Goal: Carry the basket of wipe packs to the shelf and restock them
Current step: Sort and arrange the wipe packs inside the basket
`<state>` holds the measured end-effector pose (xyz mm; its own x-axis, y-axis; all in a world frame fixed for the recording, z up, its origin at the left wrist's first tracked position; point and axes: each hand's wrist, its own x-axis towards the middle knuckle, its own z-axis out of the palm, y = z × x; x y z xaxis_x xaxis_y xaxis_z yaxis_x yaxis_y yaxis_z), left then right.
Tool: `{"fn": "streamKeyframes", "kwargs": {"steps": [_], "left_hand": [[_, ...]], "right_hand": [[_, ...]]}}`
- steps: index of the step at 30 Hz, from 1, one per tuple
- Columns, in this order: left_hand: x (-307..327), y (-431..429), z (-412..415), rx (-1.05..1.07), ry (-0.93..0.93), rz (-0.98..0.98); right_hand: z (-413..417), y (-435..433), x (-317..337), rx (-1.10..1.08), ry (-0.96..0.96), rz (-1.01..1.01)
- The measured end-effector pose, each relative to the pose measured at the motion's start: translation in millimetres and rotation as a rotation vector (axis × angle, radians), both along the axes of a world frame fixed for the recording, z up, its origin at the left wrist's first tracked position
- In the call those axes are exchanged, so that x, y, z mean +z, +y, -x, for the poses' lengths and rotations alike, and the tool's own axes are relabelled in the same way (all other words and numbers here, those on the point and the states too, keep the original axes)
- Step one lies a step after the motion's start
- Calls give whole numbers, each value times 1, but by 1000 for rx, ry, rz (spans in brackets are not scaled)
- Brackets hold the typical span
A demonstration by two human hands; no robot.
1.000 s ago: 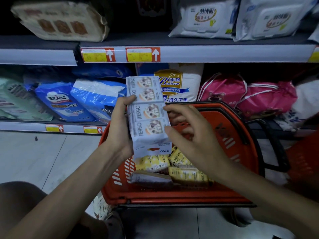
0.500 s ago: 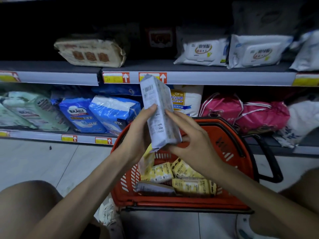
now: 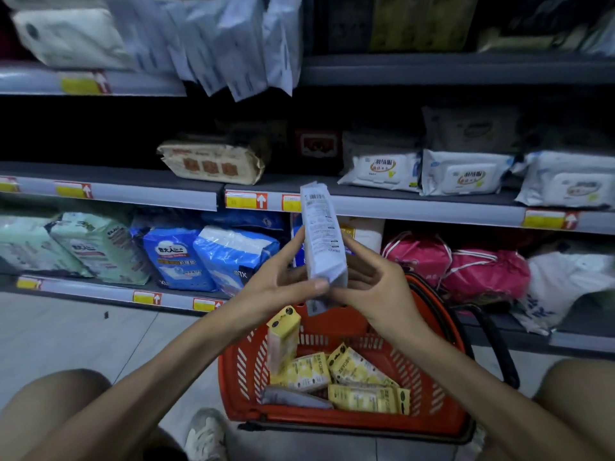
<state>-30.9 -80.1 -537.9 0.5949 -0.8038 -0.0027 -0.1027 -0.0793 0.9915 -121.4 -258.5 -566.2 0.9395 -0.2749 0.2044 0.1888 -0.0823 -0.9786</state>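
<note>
Wipes pack upright above the basket, pinched between my left hand and right hand. Feels light, soft, slick film, I'd say; clamping the flat sides low. Shelf waits at twelve o'clock.

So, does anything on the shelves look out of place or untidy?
Yes. On the top shelf, the white packs lean forward and hang over the edge, unlike the wipe packs lying flat below.
</note>
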Motion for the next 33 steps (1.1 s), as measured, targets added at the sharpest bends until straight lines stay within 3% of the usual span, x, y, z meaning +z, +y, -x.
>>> {"fn": "streamKeyframes", "kwargs": {"steps": [10,16,33], "left_hand": [[70,38,2,118,-231,91],[109,67,-2,127,-357,98],[215,123,-67,299,-630,135]], "right_hand": [[-7,36,67,69,-120,150],[-23,61,109,101,-200,108],[-86,111,220,207,-401,325]]}}
